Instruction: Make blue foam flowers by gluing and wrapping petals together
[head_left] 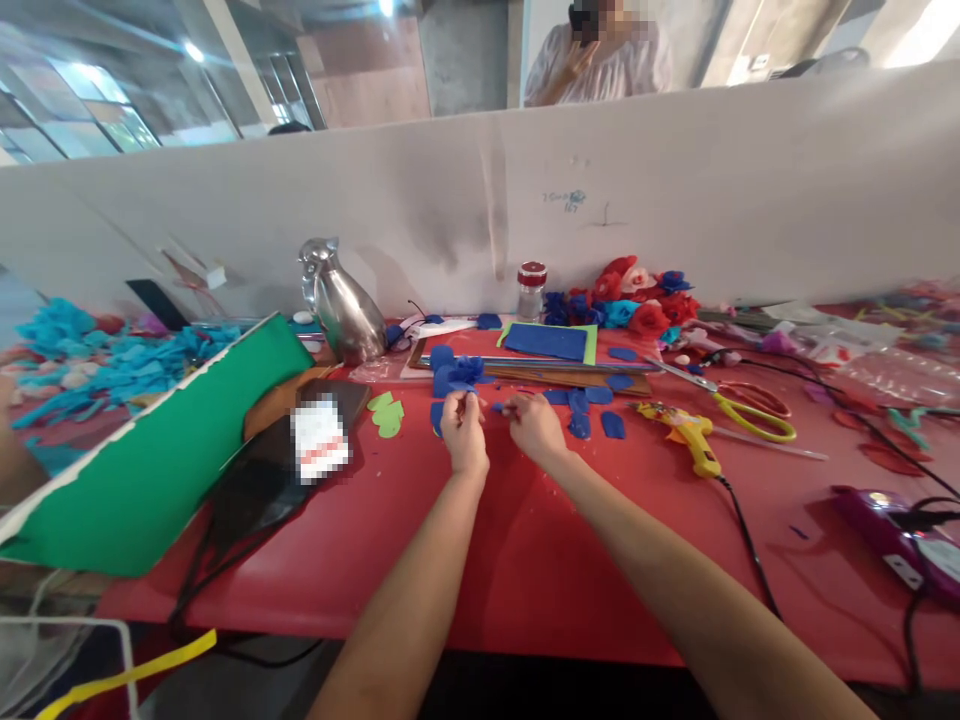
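Over the middle of the red table, my left hand (pixel 466 435) pinches a dark blue paper flower (pixel 469 370) from below, its petals rising above the fingertips. A short distance to the right, my right hand (pixel 537 428) is closed, with a small blue petal (pixel 498 407) showing at its fingertips. Loose blue petals (pixel 613 425) lie right of that hand, and light green cut leaves (pixel 388 415) sit left of my left hand. Beyond my hands, a blue sheet (pixel 546 341) rests on a green one on a flat stack.
A yellow glue gun (pixel 697 443) and scissors (pixel 754 411) lie at right, near a purple power strip (pixel 892 535) and cables. A steel jug (pixel 343 300), lidded jar (pixel 532 290) and finished flowers (pixel 645 300) stand behind. At left leans a green board (pixel 165 460) beside a black bag (pixel 259 490).
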